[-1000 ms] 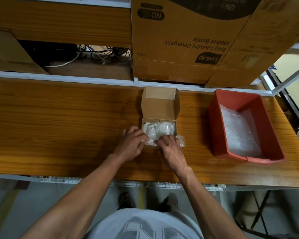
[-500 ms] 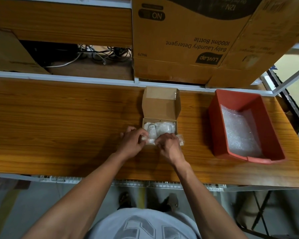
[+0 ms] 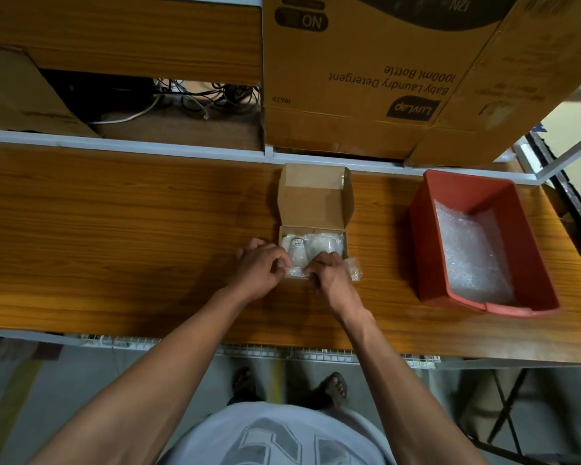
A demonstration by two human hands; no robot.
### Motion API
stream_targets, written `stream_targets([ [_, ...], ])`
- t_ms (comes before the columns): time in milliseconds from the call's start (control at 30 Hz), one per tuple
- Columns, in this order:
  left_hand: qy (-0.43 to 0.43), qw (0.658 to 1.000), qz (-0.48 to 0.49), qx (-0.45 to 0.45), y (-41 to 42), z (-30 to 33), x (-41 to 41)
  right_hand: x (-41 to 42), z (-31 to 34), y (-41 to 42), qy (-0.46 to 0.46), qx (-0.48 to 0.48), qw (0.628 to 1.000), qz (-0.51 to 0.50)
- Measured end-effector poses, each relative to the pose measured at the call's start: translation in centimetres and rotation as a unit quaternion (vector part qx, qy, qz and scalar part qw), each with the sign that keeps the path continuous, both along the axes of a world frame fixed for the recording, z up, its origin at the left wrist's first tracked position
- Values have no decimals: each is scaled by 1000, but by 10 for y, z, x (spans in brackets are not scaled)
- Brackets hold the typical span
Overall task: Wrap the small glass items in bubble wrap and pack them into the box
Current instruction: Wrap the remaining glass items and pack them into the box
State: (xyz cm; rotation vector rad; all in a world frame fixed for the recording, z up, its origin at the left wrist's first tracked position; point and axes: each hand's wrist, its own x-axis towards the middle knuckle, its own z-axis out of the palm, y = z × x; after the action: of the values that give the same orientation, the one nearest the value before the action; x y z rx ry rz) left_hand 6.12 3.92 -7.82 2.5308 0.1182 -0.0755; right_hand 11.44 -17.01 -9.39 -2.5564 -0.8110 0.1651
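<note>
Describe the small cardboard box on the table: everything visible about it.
The small cardboard box is plain brown, lid flapped open and standing up at the far side. It sits on the wooden table, left of the red bin. Inside lie bubble-wrapped glass items. The left hand and right hand pinch wrap at its near edge.

Dim warm light, soft shadows under the forearms, wide-angle bending at edges, slight softness.

Left hand (image 3: pixel 260 265) and right hand (image 3: pixel 329 280) close together, fingers curled
</note>
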Motion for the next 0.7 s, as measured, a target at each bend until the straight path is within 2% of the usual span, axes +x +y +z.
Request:
stream_targets([
  [67,-9,1000,-15,16,2,0,0,-1,0,-2,11,-6,1000,2],
  [167,-63,995,-56,55,5,-2,-5,-9,-2,-6,-50,-35,997,46],
  [233,-106,987,-87,80,5,-2,-9,-14,1,-7,-58,-39,996,52],
  [467,-163,943,-186,224,5,-6,-12,-28,-1,-16,-91,-62,992,59],
  [700,-164,944,-192,213,12,-1,-11,-26,-3,-11,-117,-64,990,50],
])
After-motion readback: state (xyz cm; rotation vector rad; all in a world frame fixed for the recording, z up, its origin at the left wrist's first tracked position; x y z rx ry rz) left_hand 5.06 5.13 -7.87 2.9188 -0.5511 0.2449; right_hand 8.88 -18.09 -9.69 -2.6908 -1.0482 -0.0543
